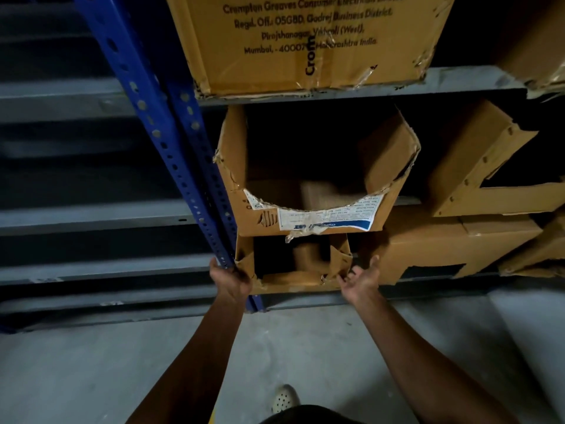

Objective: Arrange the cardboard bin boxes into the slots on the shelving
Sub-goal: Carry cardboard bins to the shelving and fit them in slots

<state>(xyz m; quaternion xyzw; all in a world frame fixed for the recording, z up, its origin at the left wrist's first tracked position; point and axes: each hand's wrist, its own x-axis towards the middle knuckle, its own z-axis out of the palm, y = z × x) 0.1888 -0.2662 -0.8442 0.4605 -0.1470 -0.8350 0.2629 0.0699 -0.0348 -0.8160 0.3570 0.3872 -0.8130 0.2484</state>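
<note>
A small cardboard bin box [293,280] with a cut-out front sits on the lowest shelf, right beside the blue upright [189,166]. My left hand [230,278] grips its front left corner. My right hand [362,278] is at its front right corner with the fingers spread and relaxed, touching the cardboard edge. Directly above it sits a bigger open bin box [305,215] with a torn white label. A printed closed carton [305,41] stands on the shelf above that.
More cardboard bin boxes [489,166] fill the slots to the right on both lower levels. Grey shelf boards [91,215] run off to the left of the blue upright. Below lies grey concrete floor [91,362], with my shoe [284,397] near the bottom edge.
</note>
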